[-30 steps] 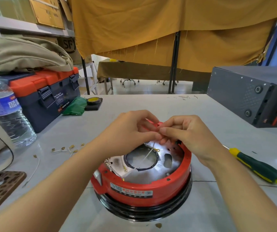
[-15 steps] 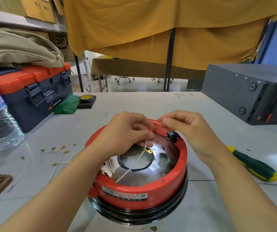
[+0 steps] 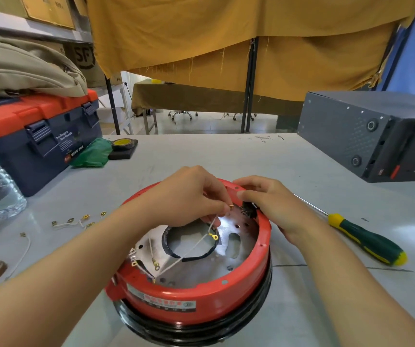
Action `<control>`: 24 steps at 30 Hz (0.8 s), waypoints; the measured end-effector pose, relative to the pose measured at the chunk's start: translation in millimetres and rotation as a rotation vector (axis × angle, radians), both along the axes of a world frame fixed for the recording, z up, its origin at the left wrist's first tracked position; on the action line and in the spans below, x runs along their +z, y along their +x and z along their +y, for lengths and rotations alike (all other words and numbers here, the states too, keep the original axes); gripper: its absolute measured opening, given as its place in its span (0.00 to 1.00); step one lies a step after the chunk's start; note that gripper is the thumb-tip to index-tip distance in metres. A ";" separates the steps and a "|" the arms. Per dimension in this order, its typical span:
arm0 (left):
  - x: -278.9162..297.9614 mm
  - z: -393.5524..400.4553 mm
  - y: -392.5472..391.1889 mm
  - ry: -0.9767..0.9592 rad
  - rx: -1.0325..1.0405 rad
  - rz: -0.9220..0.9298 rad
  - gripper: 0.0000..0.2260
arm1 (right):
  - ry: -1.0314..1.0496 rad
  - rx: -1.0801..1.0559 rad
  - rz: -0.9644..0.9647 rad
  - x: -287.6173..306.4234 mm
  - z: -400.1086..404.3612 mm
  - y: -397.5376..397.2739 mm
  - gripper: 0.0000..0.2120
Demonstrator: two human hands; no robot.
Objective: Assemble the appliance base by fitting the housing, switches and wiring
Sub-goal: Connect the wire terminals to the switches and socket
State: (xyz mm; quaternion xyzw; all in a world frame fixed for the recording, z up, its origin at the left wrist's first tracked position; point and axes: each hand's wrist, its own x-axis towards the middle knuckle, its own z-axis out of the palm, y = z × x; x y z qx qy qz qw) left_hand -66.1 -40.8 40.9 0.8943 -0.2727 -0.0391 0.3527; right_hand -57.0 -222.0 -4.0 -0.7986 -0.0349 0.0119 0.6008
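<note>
Your left hand [image 3: 186,196] pinches a white wire [image 3: 191,251] by its brass end over the red base [image 3: 201,291] in front of you; your right hand [image 3: 274,204] grips the black switch [image 3: 247,212] at its far rim

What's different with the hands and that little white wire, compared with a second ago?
The hands have drawn apart. The left hand keeps pinching the brass terminal of the white wire. The right hand has shifted to the red housing rim, by the black switch, which it hid before. Housing, screwdriver and spare wires lie as before.
</note>
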 end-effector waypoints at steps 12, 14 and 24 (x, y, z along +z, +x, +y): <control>-16.8 -8.1 0.6 -0.015 -0.042 -0.059 0.03 | -0.009 -0.018 -0.058 -8.4 5.6 3.4 0.11; -17.8 -10.2 -0.2 -0.004 -0.041 -0.099 0.03 | -0.009 -0.016 -0.062 -9.1 5.1 4.0 0.10; -23.4 -17.5 -1.5 0.051 -0.060 -0.245 0.01 | -0.015 -0.018 -0.092 -10.8 5.7 5.9 0.11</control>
